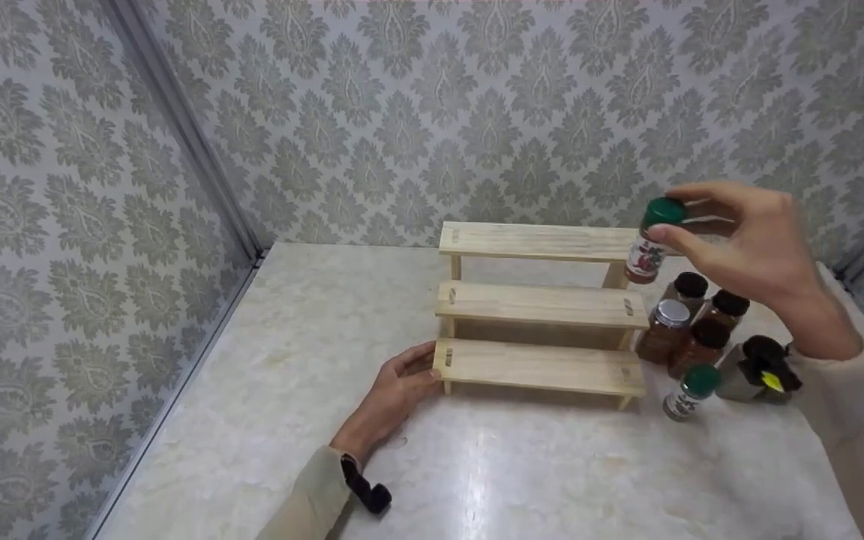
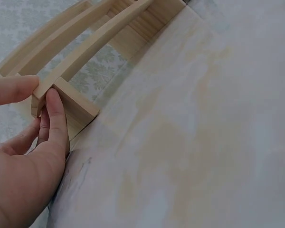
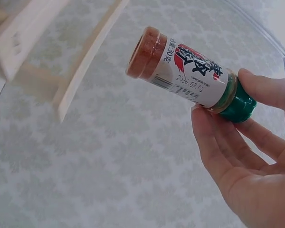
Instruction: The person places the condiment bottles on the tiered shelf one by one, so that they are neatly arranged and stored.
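Note:
A three-tier wooden shelf (image 1: pixel 541 300) stands on the table. My left hand (image 1: pixel 400 394) grips the left end of its lowest board; in the left wrist view the thumb lies on one face of the board (image 2: pixel 102 40) and fingers on the other. My right hand (image 1: pixel 754 240) pinches a spice jar (image 1: pixel 646 251) by its green cap, holding it in the air at the right end of the top board. The right wrist view shows this spice jar (image 3: pixel 180 66) with reddish powder and a white printed label.
Right of the shelf stand several dark-capped jars (image 1: pixel 709 345), a silver-capped jar (image 1: pixel 663 330), a green-capped jar (image 1: pixel 691 394) and a larger container with a black top (image 1: pixel 762 371). Patterned wall panels (image 1: pixel 439 112) enclose the pale marbled table (image 1: pixel 312 322) at back and left.

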Tool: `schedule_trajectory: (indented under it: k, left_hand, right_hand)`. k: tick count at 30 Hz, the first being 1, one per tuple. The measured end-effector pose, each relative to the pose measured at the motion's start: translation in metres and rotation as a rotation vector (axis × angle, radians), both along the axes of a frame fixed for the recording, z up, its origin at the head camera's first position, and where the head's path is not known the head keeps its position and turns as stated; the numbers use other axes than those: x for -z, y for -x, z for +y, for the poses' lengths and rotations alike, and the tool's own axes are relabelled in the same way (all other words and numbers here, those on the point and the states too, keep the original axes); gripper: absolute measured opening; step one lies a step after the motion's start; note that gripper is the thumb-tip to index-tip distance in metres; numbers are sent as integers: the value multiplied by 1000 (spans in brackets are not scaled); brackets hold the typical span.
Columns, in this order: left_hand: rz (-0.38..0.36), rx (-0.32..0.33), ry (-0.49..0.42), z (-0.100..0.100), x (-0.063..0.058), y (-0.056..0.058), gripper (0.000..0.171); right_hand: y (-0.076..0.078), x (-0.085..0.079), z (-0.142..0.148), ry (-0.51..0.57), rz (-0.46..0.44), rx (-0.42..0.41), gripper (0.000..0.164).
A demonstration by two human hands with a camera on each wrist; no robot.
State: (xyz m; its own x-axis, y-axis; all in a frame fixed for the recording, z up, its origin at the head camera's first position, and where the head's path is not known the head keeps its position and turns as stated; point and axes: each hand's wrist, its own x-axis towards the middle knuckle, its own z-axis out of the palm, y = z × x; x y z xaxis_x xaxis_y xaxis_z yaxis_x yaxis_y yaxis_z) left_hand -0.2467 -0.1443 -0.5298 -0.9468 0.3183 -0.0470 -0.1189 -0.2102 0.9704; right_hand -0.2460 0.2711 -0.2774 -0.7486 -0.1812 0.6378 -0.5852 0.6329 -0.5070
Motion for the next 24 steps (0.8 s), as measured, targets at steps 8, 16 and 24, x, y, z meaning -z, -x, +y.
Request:
schedule_trajectory:
  k: [8,16,24]
  left_hand:
    - [-7,-4,-15,0,-1,0,67]
    - [-25,-2,-24,6,1,3,66]
    - [-2,-14,5,0,1,1,68]
  right_hand:
    - [29,-14,-48,24,-25,-81,38]
    - [58,-17,-83,23,-118,-83,43]
    - [87,-16,-123,-2,-130,-111,41]
